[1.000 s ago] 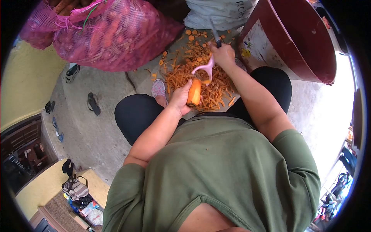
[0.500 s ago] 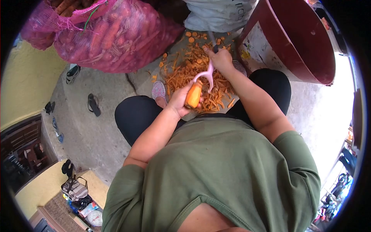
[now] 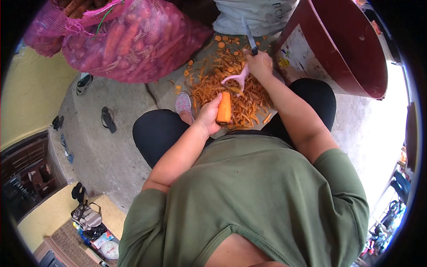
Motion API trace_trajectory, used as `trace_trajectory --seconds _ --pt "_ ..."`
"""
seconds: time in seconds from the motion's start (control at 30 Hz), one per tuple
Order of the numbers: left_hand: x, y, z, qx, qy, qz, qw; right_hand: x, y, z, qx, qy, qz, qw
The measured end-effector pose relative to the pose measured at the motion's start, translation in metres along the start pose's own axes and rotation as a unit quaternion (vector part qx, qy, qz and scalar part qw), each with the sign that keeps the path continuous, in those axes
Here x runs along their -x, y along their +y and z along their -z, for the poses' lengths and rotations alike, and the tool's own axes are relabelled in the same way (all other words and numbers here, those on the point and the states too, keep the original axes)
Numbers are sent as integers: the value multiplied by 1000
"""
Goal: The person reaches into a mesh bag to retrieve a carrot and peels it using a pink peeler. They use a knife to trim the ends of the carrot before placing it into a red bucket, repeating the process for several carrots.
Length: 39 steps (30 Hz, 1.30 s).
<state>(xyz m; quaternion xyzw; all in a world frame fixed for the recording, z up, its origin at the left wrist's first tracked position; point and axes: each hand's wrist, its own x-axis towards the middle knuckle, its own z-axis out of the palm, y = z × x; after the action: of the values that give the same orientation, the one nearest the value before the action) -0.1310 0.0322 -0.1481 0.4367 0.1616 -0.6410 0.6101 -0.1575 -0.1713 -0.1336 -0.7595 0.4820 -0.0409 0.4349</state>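
A peeled orange carrot (image 3: 224, 108) stands out of my left hand (image 3: 208, 116), whose fingers are wrapped around it low between my knees. My right hand (image 3: 260, 64) is closed on a pink peeler (image 3: 240, 79) and also on a knife (image 3: 251, 39) with a dark handle. The knife's blade points away from me, toward the white sack. The peeler's forked head hangs just beyond the carrot, apart from it, with a strip of peel at it. Beneath both hands lies a pile of carrot peelings (image 3: 209, 86) on the concrete floor.
A pink mesh sack (image 3: 133, 44) full of carrots bulges at the upper left. Behind the peelings stands a white sack (image 3: 249, 20). On the right is a large dark red tub (image 3: 329, 53). A black flip-flop (image 3: 107, 120) lies on the floor at left.
My right hand has drawn the peeler up and off the carrot, and the knife blade now shows sharply. In my left hand the carrot stands more upright.
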Motion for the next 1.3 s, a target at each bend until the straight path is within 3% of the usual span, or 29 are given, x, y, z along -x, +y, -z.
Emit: trace_trajectory --seconds 0.1,0.2,0.3,0.33,0.43,0.5,0.53,0.63,0.67,0.77,0.83,0.9,0.93,1.03,1.17,1.3 --pt "-1 1 5 59 -53 -3 997 8 -5 -5 15 -37 15 999" --pt "7 5 -14 59 0 0 998 37 -13 -16 20 -100 72 992" --pt "-1 -1 3 -2 -16 8 1000 7 -4 -9 42 -16 -22 999" --pt "1 0 4 6 -21 14 1000 -5 1 -3 44 57 -1 997" --pt "6 0 1 23 -9 7 1000 -12 1 3 -7 3 -46 999" --pt "7 4 -5 -19 9 -1 1000 9 -8 -5 52 -50 -5 997" --pt "8 4 -8 -39 18 -5 999 11 -3 -10 21 -40 28 999" --pt "10 8 -9 -30 -26 -10 999 -11 10 -3 1 26 -48 999" --pt "9 10 -3 -22 -60 -15 998 -13 11 4 27 61 -21 998" --pt "19 18 -6 -155 -15 -106 982 -34 33 -8 -20 1 -65 998" --pt "12 23 0 -226 16 -187 956 -16 31 -17 47 -164 33 985" --pt "5 25 5 -300 54 -269 913 24 -6 0 186 -382 68 903" --pt "3 25 5 -286 71 -261 919 34 2 -9 189 -372 168 893" --pt "-5 24 16 -350 106 -273 890 47 1 -11 234 -434 173 853" --pt "3 28 6 -425 171 -281 843 48 -4 -6 248 -449 135 848" --pt "2 31 8 -496 207 -275 798 50 -1 -8 238 -439 179 848"
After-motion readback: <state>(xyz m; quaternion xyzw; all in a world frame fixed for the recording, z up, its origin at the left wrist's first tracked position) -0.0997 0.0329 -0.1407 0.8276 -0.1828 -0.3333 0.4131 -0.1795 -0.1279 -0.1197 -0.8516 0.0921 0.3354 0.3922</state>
